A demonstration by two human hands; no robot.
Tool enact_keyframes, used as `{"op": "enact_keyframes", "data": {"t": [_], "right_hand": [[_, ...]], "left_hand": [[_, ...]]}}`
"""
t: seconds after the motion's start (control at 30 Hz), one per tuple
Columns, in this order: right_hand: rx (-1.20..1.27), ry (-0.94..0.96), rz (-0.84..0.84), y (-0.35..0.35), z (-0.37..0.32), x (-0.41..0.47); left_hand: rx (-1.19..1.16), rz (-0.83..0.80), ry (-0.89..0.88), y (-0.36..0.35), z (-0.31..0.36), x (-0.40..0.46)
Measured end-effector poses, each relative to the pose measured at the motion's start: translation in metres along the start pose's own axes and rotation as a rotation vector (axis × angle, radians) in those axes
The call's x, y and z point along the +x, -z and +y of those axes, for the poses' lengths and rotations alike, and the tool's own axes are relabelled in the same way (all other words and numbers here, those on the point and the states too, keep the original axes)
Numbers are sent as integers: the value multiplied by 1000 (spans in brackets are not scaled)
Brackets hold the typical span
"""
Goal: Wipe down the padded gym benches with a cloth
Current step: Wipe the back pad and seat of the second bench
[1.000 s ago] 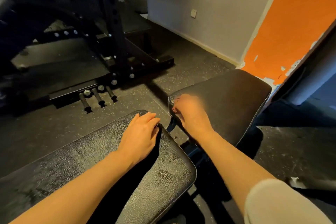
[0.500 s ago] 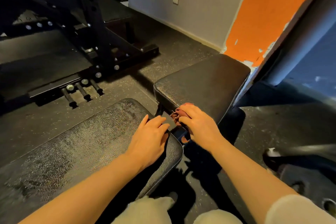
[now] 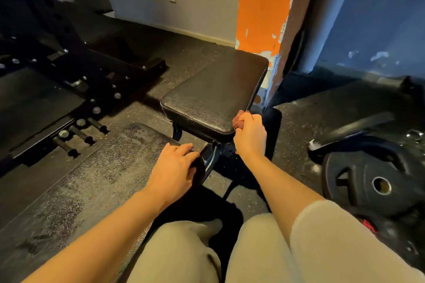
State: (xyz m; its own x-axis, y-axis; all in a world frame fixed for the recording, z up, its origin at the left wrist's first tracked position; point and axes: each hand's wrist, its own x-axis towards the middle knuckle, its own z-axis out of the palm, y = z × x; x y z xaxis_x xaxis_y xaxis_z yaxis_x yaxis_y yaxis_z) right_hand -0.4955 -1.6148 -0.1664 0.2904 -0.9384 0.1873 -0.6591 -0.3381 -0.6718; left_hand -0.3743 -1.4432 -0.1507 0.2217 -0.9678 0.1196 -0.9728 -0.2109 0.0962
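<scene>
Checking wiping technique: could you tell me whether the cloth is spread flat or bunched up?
Bunched up: the right hand grips the cloth as a wad.

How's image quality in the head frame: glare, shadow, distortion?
Head view: wide-angle bending shows in the wall edges at upper right; the squat rack at upper left sinks into deep shadow; soft sheen on the seat pad and the scuffed long pad; right hand gripping the reddish cloth is sharp; left hand casts a hard shadow.
</scene>
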Motion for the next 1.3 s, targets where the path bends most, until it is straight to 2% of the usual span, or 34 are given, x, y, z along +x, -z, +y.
{"op": "enact_keyframes", "data": {"t": [0.23,0.33,0.37,0.47,0.67,0.87,0.97,1.03,1.17,1.3], "right_hand": [[147,28,-93,-2,-4,-36],[219,131,-293,-2,-20,-57],[277,154,-309,-1,-28,-63],[406,149,-211,7,-40,-63],[391,189,-258,28,-46,-90],[231,324,-278,16,-55,-91],[8,360,-279,3,-48,-76],[-44,332,-346,-2,-42,-63],[230,295,-513,-1,-27,-34],[396,344,-680,-10,-14,-14]], "left_hand": [[-86,-56,111,7,-5,-18],[-98,-83,161,18,-11,-34],[-106,-91,171,22,-13,-41],[-120,-92,189,36,-15,-64],[-126,-63,154,48,-9,-105],[-150,0,127,40,-21,-90],[-147,27,74,26,-30,-65],[-115,32,-12,17,-44,-40],[-27,-51,-216,5,-82,-1],[-52,1,-282,-10,-93,-2]]}}
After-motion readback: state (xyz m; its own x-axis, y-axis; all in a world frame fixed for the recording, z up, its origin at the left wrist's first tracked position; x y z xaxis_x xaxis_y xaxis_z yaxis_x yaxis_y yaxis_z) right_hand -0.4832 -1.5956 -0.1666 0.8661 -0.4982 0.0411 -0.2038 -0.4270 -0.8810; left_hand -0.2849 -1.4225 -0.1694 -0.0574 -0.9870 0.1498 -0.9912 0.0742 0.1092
